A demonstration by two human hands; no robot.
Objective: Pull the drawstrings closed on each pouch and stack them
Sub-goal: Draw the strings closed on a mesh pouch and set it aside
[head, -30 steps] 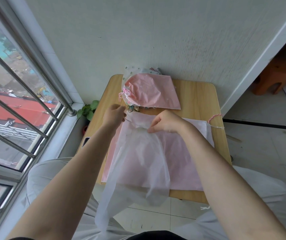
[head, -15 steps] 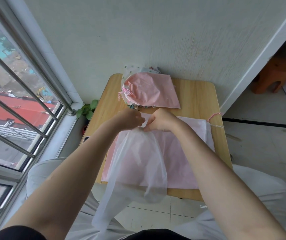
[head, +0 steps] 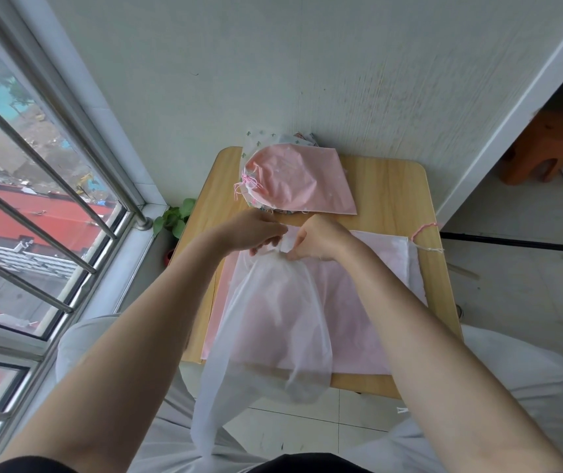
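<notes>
Hands: L [head: 256, 233] + R [head: 317, 242] both pinch gathered neck of white pouch [head: 273, 322], fingers curled tight. Pouch hangs over desk [head: 389, 186] edge. Closed pink pouch [head: 297, 182] sits at back.

The pouch [head: 273, 312] looked like thin, see-through white cloth, kinda matt. The table [head: 385, 189] had a smooth light wood-grain top, and the window bars [head: 34, 155] on the left were shiny metal.

A small light-wood counter with rounded corners [head: 389, 186] stands against a pale textured wall [head: 273, 70]. Daylight enters a steel-barred window [head: 34, 186] at the left — a green potted plant [head: 174, 218] below it. Pale floor tiles [head: 519, 302] and an orange wooden stool [head: 539, 148] lie to the right.
</notes>
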